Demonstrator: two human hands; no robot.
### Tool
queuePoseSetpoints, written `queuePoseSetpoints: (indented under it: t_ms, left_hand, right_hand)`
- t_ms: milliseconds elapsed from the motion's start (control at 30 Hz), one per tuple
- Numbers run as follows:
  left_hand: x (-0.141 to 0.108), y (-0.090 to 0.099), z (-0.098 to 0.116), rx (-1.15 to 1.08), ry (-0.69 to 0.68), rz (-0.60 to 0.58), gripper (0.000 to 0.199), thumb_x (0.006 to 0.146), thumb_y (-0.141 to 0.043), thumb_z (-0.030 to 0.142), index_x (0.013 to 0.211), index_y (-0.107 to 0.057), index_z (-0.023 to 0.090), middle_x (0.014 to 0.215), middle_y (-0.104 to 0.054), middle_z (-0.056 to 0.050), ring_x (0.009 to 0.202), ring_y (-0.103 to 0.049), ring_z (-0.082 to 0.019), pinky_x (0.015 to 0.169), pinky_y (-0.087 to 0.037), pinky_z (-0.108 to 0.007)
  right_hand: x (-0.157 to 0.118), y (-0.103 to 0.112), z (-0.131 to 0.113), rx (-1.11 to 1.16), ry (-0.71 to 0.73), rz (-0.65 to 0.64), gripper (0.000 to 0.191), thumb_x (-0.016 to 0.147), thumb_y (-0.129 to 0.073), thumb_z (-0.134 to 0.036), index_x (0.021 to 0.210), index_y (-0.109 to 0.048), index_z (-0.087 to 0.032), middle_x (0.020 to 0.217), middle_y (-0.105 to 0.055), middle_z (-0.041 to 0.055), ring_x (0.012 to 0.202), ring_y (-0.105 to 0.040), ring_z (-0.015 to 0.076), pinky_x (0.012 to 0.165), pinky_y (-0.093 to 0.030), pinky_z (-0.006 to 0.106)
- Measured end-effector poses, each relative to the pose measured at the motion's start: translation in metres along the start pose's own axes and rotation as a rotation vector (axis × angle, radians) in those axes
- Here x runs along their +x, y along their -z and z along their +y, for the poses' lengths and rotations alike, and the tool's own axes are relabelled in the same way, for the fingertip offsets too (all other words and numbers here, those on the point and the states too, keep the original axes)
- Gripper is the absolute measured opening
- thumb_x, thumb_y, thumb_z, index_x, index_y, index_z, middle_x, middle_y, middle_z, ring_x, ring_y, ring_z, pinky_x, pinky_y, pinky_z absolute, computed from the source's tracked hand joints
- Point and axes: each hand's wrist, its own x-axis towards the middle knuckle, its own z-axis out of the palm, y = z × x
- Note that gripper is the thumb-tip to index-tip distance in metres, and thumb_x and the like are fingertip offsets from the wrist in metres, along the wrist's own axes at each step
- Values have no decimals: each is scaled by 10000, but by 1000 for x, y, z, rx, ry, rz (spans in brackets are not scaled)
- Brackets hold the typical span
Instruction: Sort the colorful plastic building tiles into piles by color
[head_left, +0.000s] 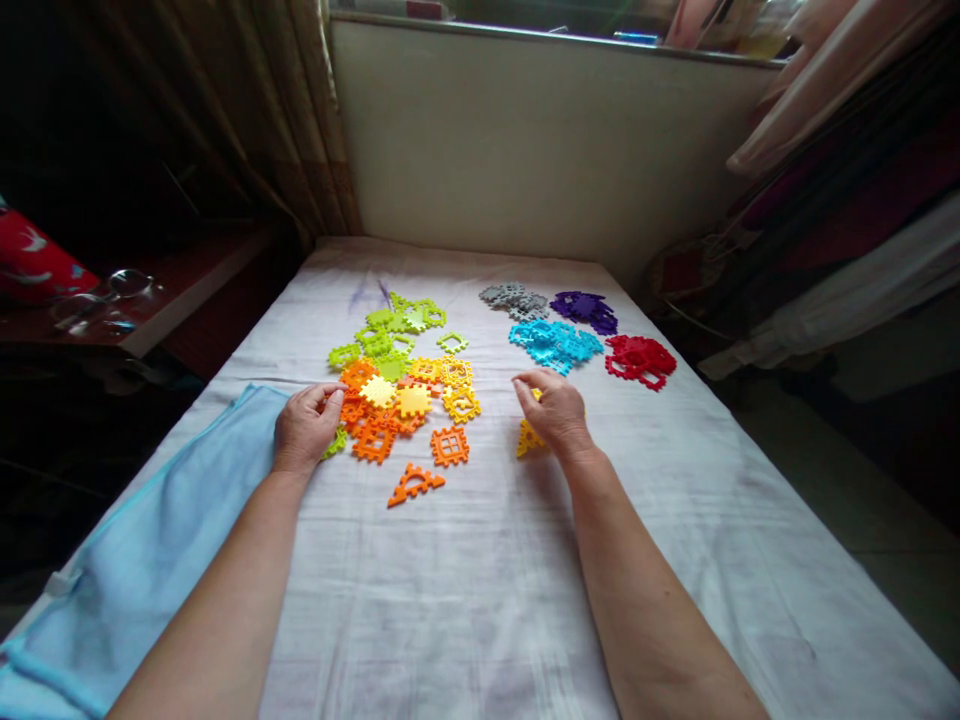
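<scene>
Yellow pieces [529, 441] lie on the sheet [427, 600] right of the orange pile [386, 420], partly hidden by the nearer, loosely curled right hand [556, 408], the left hand [307, 425] curled at the pile's left edge, either hand's hold unclear.

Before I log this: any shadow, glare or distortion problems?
Head view: soft shadow below the right hand; head view: pale yellow pieces look nearly washed out; head view: purple pieces lose detail; head view: outer edges look stretched, upper left very dark.
</scene>
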Motion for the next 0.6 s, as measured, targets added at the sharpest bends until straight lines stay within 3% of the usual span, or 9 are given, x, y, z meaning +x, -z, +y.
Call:
queuePoseSetpoints:
  t_ms: [200, 367, 600]
  left_hand:
    - [0, 1, 0, 3, -11, -5, 324, 822, -483, 407, 903, -742, 230, 961, -773, -39, 882, -689, -209, 835, -526, -293]
    - [0, 0, 0, 10, -6, -4, 328, 825, -477, 393, 912, -742, 220, 974, -770, -52, 918, -689, -217, 858, -527, -306]
    - [0, 0, -1, 4, -13, -9, 352, 818, -466, 412, 916, -741, 214, 980, -767, -60, 940, -691, -228, 870, -528, -323]
  right_hand:
    - [-19, -21, -55, -114, 64, -206, 273, 916, -578, -404, 1072, -711, -224, 1134, -701, 102, 1063, -612, 250, 910, -457, 347]
    - [-25, -30, -66, -199, 46, -265, 382, 874, -632, -493, 1140, -679, -223, 1181, -672, 119, 1092, -573, 270, 914, -442, 362]
    - [-24, -29, -71, -227, 35, -269, 345, 917, -573, -449, 1141, -679, -209, 1152, -698, 123, 1066, -600, 261, 897, -442, 353]
